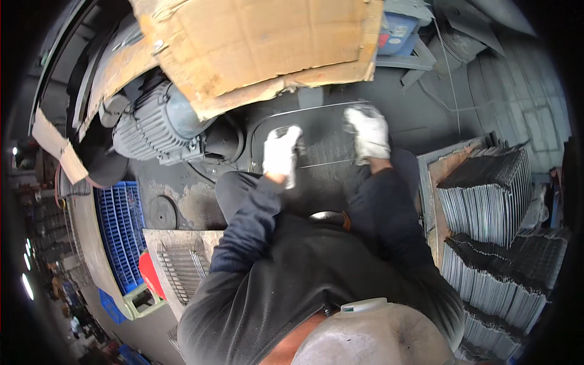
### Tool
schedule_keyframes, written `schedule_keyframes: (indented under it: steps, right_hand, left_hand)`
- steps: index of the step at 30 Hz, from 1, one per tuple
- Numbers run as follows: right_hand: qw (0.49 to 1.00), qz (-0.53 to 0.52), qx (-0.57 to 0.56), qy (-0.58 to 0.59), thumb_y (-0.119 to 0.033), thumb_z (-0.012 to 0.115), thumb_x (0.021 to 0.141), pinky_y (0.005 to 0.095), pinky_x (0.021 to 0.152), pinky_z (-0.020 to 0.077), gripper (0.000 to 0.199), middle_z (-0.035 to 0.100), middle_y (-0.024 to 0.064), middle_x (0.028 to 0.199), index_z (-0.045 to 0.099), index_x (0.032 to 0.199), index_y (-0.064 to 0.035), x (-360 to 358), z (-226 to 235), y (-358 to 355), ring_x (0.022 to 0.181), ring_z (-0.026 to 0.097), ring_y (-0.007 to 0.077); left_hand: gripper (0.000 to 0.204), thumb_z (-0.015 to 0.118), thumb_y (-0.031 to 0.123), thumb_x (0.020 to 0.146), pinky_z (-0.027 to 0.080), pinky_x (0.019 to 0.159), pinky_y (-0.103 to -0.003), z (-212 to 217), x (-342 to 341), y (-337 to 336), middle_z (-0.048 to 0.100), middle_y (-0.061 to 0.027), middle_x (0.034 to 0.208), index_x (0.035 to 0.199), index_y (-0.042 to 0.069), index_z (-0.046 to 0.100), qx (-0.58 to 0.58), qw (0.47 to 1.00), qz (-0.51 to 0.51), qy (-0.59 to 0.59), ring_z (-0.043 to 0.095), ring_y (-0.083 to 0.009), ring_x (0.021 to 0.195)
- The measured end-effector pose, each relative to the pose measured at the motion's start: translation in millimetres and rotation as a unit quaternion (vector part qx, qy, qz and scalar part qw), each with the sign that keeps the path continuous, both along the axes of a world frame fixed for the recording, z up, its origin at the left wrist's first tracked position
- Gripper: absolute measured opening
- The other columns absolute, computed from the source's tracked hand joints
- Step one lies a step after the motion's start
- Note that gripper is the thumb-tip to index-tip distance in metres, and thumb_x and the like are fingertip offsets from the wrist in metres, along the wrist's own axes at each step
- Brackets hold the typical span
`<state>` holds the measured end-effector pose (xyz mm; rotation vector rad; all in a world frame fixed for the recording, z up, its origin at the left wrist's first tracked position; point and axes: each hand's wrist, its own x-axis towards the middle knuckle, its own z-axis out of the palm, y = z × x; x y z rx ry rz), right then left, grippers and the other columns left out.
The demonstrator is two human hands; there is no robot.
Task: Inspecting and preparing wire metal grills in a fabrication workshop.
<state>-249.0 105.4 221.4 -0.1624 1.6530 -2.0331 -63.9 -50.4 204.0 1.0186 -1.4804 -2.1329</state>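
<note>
Hands: left hand (pixel 281 152) at 11 o'clock, right hand (pixel 367 129) at 2, fingers curled, blurred, cannot tell if pinching | thin wire-like strip (pixel 316 109) near both, 12 o'clock | blue box (pixel 396 35), 1 o'clock, label unreadable | motor (pixel 159 125), 10 o'clock, partly hidden by cardboard (pixel 267 48)
</note>
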Motion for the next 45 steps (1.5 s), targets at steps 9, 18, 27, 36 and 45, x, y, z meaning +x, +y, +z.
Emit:
schedule_keyframes:
  steps: [9,18,27,36,45]
  right_hand:
    - [0.997,0.059,0.012,-0.054,-0.009,0.080,0.091,0.0266,0.053,0.0474,0.012,0.067,-0.0026,0.078,0.071,0.097,-0.0108,13,-4,-26,0.058,0.056,0.0084]
    - [0.995,0.085,0.031,-0.046,-0.012,0.079,0.093,0.0325,0.060,0.0588,0.022,0.072,0.0066,0.091,0.071,0.113,-0.0063,7,3,-14,0.069,0.067,0.0161]
    - [0.997,0.025,0.048,-0.050,-0.014,0.079,0.094,0.0396,0.067,0.0652,0.037,0.076,0.0115,0.107,0.064,0.127,-0.0049,-2,-8,66,0.077,0.075,0.0224]
    - [0.987,0.118,0.102,0.032,-0.010,0.075,0.096,0.0307,0.050,0.0484,0.020,0.066,0.0042,0.079,0.067,0.114,-0.0067,22,4,1,0.058,0.058,0.0130]
    - [0.997,0.022,0.077,-0.022,-0.012,0.077,0.093,0.0300,0.048,0.0465,0.015,0.065,0.0028,0.076,0.068,0.104,-0.0077,-1,30,47,0.055,0.058,0.0133]
  left_hand:
    - [0.026,0.063,0.025,0.104,0.053,0.061,-0.039,1,22,-10,0.066,-0.0076,0.070,0.088,0.005,0.067,0.021,0.998,0.035,-0.047,0.063,-0.0196,0.058]
    - [0.025,0.067,0.028,0.106,0.057,0.064,-0.031,-19,49,-10,0.072,-0.0053,0.083,0.105,0.003,0.072,0.091,0.993,-0.072,0.013,0.068,-0.0152,0.068]
    - [0.013,0.076,0.012,0.098,0.051,0.062,-0.029,0,14,32,0.068,-0.0030,0.077,0.092,0.004,0.068,0.098,0.995,-0.027,0.026,0.062,-0.0121,0.063]
    - [0.021,0.070,0.022,0.101,0.055,0.064,-0.032,-12,52,-7,0.070,-0.0049,0.078,0.096,0.002,0.072,-0.099,0.994,-0.034,0.023,0.066,-0.0161,0.067]
    - [0.038,0.065,0.036,0.103,0.053,0.071,-0.041,21,-1,20,0.071,-0.0170,0.081,0.095,0.000,0.071,-0.131,0.988,-0.076,-0.030,0.068,-0.0284,0.074]
